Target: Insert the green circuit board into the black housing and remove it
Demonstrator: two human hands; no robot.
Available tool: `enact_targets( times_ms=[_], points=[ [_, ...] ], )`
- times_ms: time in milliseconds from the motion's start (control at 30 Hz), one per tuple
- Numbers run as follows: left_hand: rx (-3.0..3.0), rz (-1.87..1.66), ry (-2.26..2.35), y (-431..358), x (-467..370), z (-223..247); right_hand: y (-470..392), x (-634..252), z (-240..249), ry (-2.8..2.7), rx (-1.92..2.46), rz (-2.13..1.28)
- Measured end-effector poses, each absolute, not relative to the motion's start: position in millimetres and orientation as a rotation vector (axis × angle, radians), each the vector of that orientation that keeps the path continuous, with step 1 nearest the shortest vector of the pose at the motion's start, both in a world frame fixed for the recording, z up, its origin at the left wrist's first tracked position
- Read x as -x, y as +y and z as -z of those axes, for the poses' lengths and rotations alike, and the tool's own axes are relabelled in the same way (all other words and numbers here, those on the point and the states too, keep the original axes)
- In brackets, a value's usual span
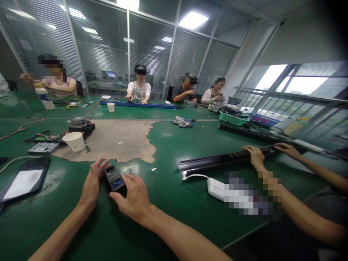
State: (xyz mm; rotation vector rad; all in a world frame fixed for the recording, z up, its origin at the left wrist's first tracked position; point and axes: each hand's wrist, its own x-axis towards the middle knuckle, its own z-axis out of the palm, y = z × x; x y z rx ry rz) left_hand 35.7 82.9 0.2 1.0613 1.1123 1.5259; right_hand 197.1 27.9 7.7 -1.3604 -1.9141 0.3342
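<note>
The small grey box sits between both hands at the green table. The left hand is open beside it; the right hand curves around its near end, grip unconfirmed. Judged light and stiff, screen fragile; side edges suit holding.

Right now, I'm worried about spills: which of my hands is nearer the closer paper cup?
Left. Your left hand is on the near side of the paper cup, slightly right, apart; your right hand is farther right, at the grey device.
</note>
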Motion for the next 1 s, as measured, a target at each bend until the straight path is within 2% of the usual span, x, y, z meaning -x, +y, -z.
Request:
enact_targets(
  times_ms=[433, 533, 700, 833, 1000],
  points=[
    [-1.106, -1.589, 1.123, 86, -32, 5, 36, -222, -61, -1.691, 1.249, -0.436],
    [-1.259, -1.453, 1.178, 87, -27, 5, 44, -235, -58, -1.674, 1.346, -0.388],
    [-1.889, -1.04, 1.218, 83, -16, 7, 49, -247, -50, -1.704, 1.484, -0.251],
    [-2.233, -0.942, 1.239, 77, -16, 9, 42, -255, -48, -1.725, 1.526, -0.185],
    [-2.352, -0.933, 1.284, 76, -17, 9, 33, -260, -40, -1.749, 1.535, -0.159]
  ],
)
